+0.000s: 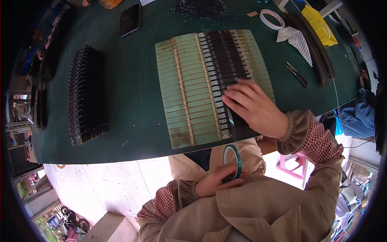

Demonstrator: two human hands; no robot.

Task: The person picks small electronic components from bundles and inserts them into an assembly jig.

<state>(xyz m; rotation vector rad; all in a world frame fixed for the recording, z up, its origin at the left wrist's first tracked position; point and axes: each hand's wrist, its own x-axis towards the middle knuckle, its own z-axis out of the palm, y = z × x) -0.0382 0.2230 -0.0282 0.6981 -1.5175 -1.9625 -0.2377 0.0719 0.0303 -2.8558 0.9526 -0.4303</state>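
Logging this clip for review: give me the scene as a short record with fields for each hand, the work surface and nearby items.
Left hand: left hand holds a green tape roll upright near the lap, below the table edge.
Right hand: right hand lies flat, fingers pressing on dark strips lined up on the pale green slatted board.
Surface: dark green table.
Nearby: black parts rack, phone, white tape roll, snips, yellow tray.

Dark green worktable [133, 80]; pale concrete floor [117, 181]; pink stool [291, 166]

right hand [252, 107] flat, left hand [217, 181] gripping
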